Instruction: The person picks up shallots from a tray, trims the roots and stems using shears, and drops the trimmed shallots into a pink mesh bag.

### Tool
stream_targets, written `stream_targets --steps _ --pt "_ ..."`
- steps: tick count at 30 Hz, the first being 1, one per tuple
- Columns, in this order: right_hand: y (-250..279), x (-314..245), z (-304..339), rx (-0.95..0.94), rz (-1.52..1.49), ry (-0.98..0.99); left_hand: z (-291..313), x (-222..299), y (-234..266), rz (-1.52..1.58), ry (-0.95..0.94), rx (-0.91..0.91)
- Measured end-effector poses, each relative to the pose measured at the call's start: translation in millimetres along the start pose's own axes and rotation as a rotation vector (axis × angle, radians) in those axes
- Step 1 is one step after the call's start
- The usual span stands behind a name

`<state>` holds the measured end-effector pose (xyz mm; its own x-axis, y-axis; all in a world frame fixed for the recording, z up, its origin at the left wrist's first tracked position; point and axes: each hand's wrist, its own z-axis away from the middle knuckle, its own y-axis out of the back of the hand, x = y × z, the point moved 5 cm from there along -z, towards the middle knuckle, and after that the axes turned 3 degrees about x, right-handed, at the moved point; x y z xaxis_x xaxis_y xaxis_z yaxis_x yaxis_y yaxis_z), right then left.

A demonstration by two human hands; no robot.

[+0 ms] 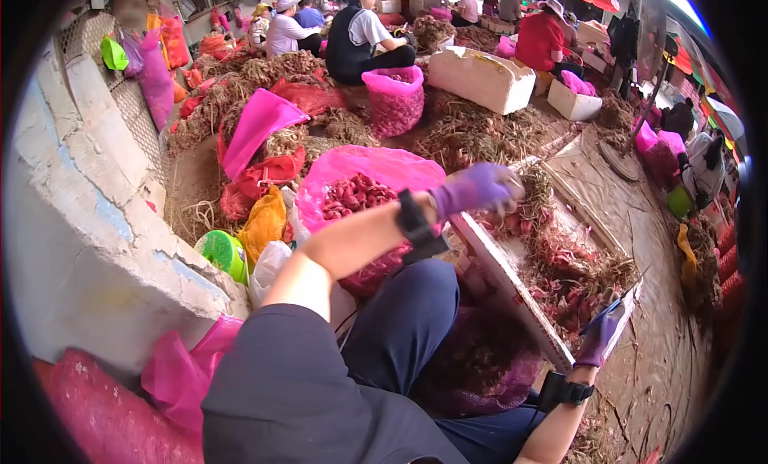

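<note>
My left hand [478,190], in a purple glove, is lifted between an open pink mesh bag [384,162] and a shallow white-edged tray [512,280]. Motion smears its fingers, so its grip is unclear. The bag holds reddish shallots [358,196]. More shallots with dry, stringy tops [572,276] lie heaped in the tray. At the tray's near right corner is my right hand [598,336], also gloved in purple. Its fingers are closed around something with a blue edge, too small and blurred to name.
A dark mesh bag [484,360] stands between my legs. A green-lidded tub [222,254] and a yellow bag [262,228] sit by the cracked wall [120,200] at left. Ahead are a foam box [480,78], heaps of dried tops and several seated people.
</note>
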<state>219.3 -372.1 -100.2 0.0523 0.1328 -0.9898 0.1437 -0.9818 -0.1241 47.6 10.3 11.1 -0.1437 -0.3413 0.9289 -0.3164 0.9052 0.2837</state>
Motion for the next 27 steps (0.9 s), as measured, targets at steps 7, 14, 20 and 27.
stream_targets --steps 7,14,20,27 --pt "28 16 -15 0.003 0.515 0.266 90 -17 131 0.067 0.209 0.233" --pt "-12 -7 23 -0.069 0.333 0.036 141 -92 183 0.585 0.555 -0.026" --pt "-10 -6 26 -0.090 0.091 0.077 111 -63 158 -0.142 0.501 0.329" --pt "-12 -20 23 -0.087 0.211 0.164 59 -26 68 -0.291 0.255 0.225"
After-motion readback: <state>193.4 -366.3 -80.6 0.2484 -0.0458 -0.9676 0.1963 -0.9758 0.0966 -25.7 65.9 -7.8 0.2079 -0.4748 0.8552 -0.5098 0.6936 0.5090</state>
